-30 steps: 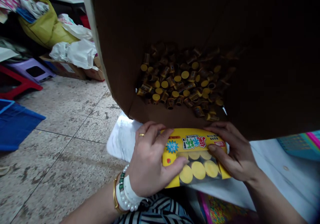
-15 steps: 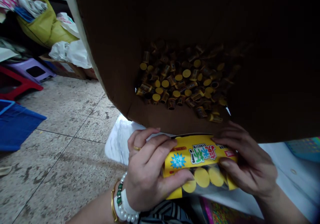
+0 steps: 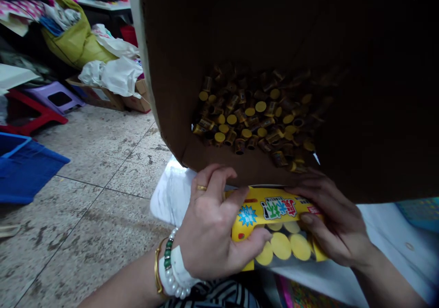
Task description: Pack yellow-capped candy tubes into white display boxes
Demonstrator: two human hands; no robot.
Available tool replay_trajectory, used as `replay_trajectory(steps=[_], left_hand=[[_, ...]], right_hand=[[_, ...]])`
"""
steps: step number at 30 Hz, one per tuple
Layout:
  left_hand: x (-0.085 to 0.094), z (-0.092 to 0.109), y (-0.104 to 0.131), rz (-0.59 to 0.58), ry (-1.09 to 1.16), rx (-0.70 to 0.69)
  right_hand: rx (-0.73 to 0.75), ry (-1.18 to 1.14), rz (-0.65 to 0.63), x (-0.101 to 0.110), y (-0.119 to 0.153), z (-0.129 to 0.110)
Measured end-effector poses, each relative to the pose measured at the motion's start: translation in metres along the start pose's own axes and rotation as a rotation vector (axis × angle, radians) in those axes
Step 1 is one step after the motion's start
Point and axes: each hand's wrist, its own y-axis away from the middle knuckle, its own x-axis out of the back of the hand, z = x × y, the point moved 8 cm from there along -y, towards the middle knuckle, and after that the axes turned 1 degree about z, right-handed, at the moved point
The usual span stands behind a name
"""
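A yellow package (image 3: 274, 207) with a clear window lies between my two hands, in front of a large brown carton. Round yellow lids (image 3: 281, 245) show through its window. My left hand (image 3: 219, 221) grips the package's left end, thumb over the window and one or two fingers on the top edge, the others raised and curled. My right hand (image 3: 336, 221) is wrapped round the right end, its thumb on the printed face and its fingers behind the top edge. Inside the dark carton (image 3: 240, 164) many small brown cups with yellow lids (image 3: 260, 106) lie in a loose heap.
A white marbled surface (image 3: 168, 193) is under the carton. On the speckled floor at the left stand a blue bin (image 3: 30, 170), a red stool (image 3: 37, 116) and a purple stool (image 3: 58, 95). White plastic bags (image 3: 120, 74) lie on boxes behind. A colourful packet (image 3: 308, 294) is at the bottom.
My left hand's upper fingers have lifted and curled away from the package. My right hand keeps its hold. The view has shifted slightly, so the carton and floor objects appear further right.
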Motion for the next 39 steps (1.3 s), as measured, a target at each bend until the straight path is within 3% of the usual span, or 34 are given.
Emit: replay_trajectory(steps=[4,7,13,21,25,31,35,39], left_hand=[[-0.001,-0.002,-0.003,0.005,0.094,-0.014],[-0.004,-0.007,-0.007,-0.012,0.166,0.035],[-0.013,-0.009,-0.008,-0.110,0.174,0.083],[-0.006,-0.014,0.000,0.071,0.183,0.022],[-0.003,-0.021,0.009,0.170,0.170,0.107],[-0.005,-0.026,0.009,0.193,0.254,0.241],[-0.006,-0.028,0.008,0.255,0.312,0.262],[-0.006,-0.040,0.011,0.352,0.337,0.353]], right_hand=[[0.011,-0.060,0.049,0.001,0.005,0.002],[-0.052,-0.053,-0.003,-0.003,0.010,0.008],[-0.014,0.018,-0.055,-0.001,0.011,0.004],[-0.001,0.017,-0.004,0.003,-0.003,0.005],[-0.086,-0.051,0.043,0.002,-0.005,0.010],[-0.350,-0.123,0.085,-0.005,0.002,0.023],[-0.335,-0.080,0.174,0.000,0.005,0.022],[-0.361,-0.089,0.137,-0.003,0.003,0.028]])
